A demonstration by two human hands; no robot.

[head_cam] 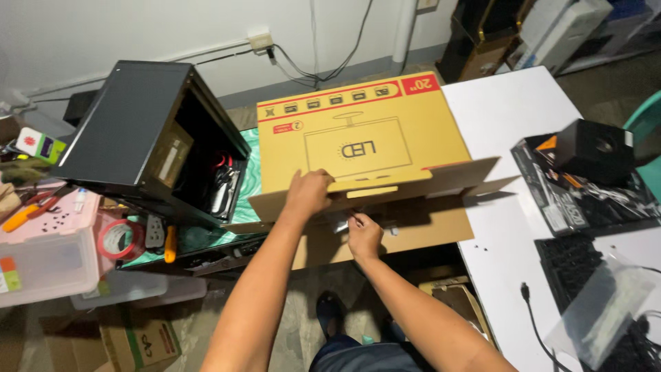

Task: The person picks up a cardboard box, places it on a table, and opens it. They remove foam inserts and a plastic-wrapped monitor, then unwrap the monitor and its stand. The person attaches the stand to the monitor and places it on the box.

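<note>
While I stand between a white table (509, 117) on my right and a lower green-topped surface (248, 162) on my left, a large flat cardboard box (358, 138) lies across both, in front of a pale wall (138, 27) with cables and a socket. My left hand (308, 193) is clamped on the edge of the box's upper flap (385, 182) and holds it raised. My right hand (363, 234) is just below, at the open mouth of the box, with the fingers pinched together on something small and pale; I cannot tell what it is. The top of the box has a red band along its far edge, a row of small dark symbols and a line drawing of a monitor. On the left stands a black computer case (131, 131) with its side open, and beside it a pink plastic bin (48, 248) with tools. On the white table lie a black package (578, 186), a keyboard (571, 265) and a clear plastic bag (606, 303).
</note>
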